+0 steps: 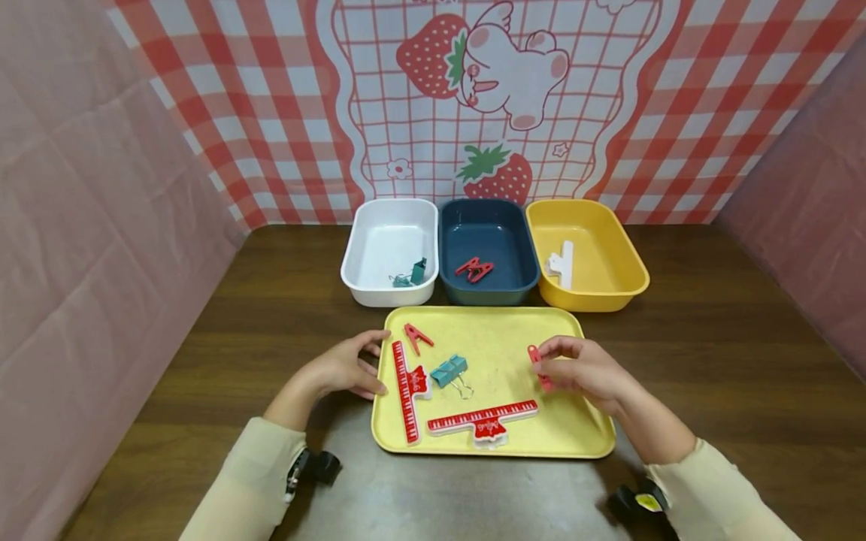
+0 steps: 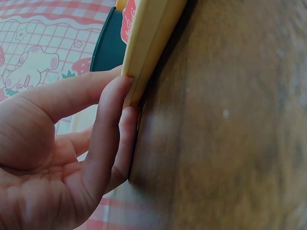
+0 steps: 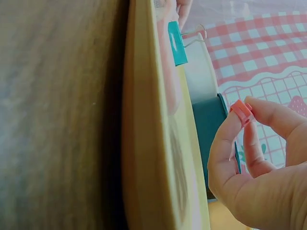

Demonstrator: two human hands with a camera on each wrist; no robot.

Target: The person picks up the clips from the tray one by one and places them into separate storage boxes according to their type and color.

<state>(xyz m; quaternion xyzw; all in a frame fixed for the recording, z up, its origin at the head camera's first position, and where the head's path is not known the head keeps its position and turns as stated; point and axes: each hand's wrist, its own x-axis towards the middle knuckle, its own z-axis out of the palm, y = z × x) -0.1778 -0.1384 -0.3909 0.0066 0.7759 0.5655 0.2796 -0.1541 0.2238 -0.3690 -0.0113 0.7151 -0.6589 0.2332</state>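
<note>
My right hand (image 1: 583, 373) pinches a red clothespin (image 1: 539, 367) between thumb and fingertips, above the right part of the yellow tray (image 1: 501, 323); the right wrist view shows the clothespin (image 3: 242, 112) clear of the surface. At the tray's left edge, my left hand (image 1: 348, 367) touches the rim with extended fingers. On the tray lie another red clothespin (image 1: 417, 338), a teal binder clip (image 1: 449, 370) and two red-and-white ruler clips. One ruler clip (image 1: 406, 394) lies lengthwise at the left, the other ruler clip (image 1: 483, 418) crosswise near the front.
Three bins stand side by side behind the tray. Teal binder clips are in the white bin (image 1: 390, 213), red clothespins in the dark blue bin (image 1: 483, 214), and a white clip (image 1: 565, 264) in the yellow bin (image 1: 612, 255). A checked cloth (image 1: 277, 113) hangs behind them.
</note>
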